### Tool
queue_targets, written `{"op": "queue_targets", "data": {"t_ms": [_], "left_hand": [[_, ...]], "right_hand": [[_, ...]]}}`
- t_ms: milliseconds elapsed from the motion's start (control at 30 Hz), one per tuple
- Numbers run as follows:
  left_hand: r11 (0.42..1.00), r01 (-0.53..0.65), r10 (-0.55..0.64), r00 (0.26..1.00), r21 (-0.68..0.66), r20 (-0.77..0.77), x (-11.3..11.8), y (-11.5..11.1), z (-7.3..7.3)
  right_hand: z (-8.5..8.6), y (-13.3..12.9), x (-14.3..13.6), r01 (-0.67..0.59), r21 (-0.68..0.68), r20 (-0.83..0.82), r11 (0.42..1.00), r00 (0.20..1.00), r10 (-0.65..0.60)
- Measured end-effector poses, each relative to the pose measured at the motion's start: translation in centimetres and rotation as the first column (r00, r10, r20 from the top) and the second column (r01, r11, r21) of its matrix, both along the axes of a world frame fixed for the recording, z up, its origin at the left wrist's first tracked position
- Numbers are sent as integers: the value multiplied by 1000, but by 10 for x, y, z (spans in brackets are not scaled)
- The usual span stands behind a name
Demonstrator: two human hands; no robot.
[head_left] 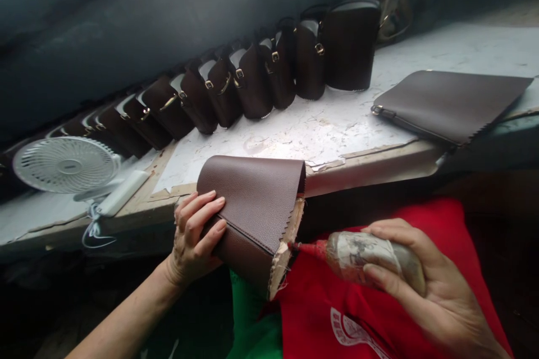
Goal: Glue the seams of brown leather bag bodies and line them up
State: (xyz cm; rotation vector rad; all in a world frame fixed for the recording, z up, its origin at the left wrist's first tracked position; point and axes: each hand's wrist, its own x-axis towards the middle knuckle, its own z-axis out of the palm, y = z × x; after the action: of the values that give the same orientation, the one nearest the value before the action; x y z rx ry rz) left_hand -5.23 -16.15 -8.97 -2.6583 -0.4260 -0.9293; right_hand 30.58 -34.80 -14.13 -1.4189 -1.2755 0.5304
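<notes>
A brown leather piece (256,190), curved into a tube with a zigzag-cut edge, is gripped by my left hand (200,230) near the front edge of the bench. Pale, frayed lining shows along its right-hand opening. My right hand (425,280) is wrapped round a glue bottle (364,258) with a worn label and a red nozzle. The nozzle points left, and its tip is at the lining edge of the leather piece. Whether the tip touches the lining is hard to tell.
Dark brown leather bags (252,84) with metal buckles stand in a long row along the back of the white-covered bench (290,134). A white fan (67,165) with a cable is at the left. A flat brown leather piece (455,98) lies at the right, by the edge.
</notes>
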Motion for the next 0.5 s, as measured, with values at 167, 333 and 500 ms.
{"op": "queue_targets", "data": {"t_ms": [167, 333, 500], "left_hand": [[1000, -29, 29, 999, -13, 44, -5, -1, -7], [999, -48, 48, 997, -12, 60, -7, -4, -10], [999, -40, 35, 988, 29, 153, -10, -2, -17]], "right_hand": [[-1, -7, -2, -1, -26, -74, 1000, 997, -1], [2, -4, 1, -25, -22, 29, 999, 999, 25], [5, -3, 1, -12, 9, 12, 1000, 1000, 12]]}}
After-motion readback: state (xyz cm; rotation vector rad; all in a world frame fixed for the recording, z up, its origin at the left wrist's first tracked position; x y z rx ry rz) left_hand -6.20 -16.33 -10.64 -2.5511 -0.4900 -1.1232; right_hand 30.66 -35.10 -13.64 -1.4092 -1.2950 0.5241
